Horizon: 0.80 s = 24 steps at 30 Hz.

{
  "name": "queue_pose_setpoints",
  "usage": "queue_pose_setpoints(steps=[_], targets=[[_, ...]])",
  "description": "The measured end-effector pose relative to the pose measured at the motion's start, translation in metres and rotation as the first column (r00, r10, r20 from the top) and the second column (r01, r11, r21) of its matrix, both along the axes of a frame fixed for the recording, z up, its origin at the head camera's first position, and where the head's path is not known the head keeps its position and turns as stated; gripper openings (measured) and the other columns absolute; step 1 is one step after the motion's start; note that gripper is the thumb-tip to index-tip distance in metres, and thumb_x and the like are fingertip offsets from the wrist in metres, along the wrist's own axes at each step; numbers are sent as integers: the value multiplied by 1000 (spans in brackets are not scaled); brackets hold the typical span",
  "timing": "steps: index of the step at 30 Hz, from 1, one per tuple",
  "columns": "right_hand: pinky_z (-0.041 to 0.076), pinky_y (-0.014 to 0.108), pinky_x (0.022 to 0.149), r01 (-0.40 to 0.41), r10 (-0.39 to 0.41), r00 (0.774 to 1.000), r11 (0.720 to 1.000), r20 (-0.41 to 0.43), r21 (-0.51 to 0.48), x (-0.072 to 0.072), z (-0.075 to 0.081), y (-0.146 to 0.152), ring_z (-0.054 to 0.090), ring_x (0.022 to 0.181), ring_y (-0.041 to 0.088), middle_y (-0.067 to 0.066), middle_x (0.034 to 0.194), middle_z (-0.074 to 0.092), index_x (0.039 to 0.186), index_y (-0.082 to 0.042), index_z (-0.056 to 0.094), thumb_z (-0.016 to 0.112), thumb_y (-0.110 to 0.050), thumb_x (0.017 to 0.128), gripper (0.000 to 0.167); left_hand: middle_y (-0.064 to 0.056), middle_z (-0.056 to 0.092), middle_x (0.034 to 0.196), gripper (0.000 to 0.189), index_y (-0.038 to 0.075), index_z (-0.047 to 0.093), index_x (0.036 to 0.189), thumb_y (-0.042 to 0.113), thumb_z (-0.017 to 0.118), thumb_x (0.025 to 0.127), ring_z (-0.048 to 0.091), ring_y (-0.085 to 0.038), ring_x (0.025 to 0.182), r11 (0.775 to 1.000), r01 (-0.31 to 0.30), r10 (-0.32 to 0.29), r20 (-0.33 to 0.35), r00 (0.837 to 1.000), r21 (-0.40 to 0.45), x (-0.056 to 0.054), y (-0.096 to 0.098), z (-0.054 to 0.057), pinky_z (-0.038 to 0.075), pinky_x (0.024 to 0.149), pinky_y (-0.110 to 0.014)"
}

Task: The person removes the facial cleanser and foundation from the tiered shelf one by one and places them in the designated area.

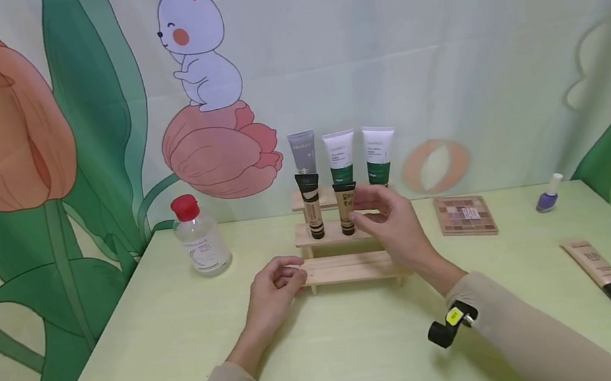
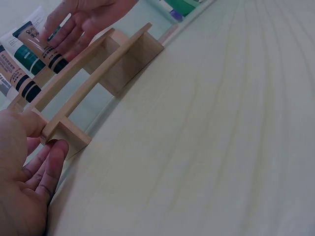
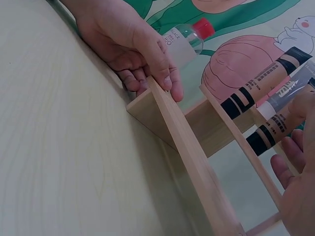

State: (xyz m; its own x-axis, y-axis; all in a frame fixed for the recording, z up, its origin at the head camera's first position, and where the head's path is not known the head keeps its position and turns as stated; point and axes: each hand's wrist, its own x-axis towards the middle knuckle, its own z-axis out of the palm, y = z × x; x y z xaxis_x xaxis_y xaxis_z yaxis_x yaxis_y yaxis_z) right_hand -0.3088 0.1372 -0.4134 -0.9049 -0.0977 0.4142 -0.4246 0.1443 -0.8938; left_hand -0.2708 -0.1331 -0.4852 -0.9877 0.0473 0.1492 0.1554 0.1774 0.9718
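A three-step wooden display rack (image 1: 348,268) stands on the table. My left hand (image 1: 273,292) grips the left end of its lowest step, thumb above and fingers beneath in the left wrist view. On the middle step, my right hand (image 1: 398,226) holds a beige squeeze tube (image 1: 346,214) with a black cap by its right side, thumb and fingers at the tube. The tube stands upright there. Left of it is a second beige tube (image 1: 313,209). Behind, the top step carries a grey tube (image 1: 302,151) and two white-and-green tubes (image 1: 339,147), their lower parts partly hidden.
To the left stands a clear bottle (image 1: 204,243) with a red cap. At right lie an eyeshadow palette (image 1: 465,216) and a beige tube with a black cap (image 1: 600,270); a purple nail polish bottle (image 1: 548,199) is farther back. A printed curtain (image 1: 441,62) hangs behind the table.
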Motion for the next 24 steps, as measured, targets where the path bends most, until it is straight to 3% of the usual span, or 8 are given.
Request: queue_pose_setpoints(steps=[3,10,24], targets=[[61,37,108,10,-10,1000,1000,8,20,-1,-1,-2,70,127,28,14,137,71,141,-4,67,81,-9,104,40,-11,76,101,18,8,77,124,8,76,106,71,-17,86,1000,0,0,-2,1000,-1,0,1,0,66,79,-26],[60,22,101,3,-3,1000,999,0,38,-2,-2,-5,71,124,28,14,132,73,138,-4,68,80,-7,104,37,-13,76,103,19,7,77,125,7,77,105,70,-18,86,1000,-4,4,0,1000,7,1,2,1,66,79,-27],[61,20,98,24,-23,999,999,-34,42,0,0,-3,71,114,25,16,125,74,134,-3,69,81,-6,103,33,-13,76,102,19,7,77,125,8,77,106,69,-18,84,1000,-1,1,0,1000,6,1,1,2,64,77,-25]])
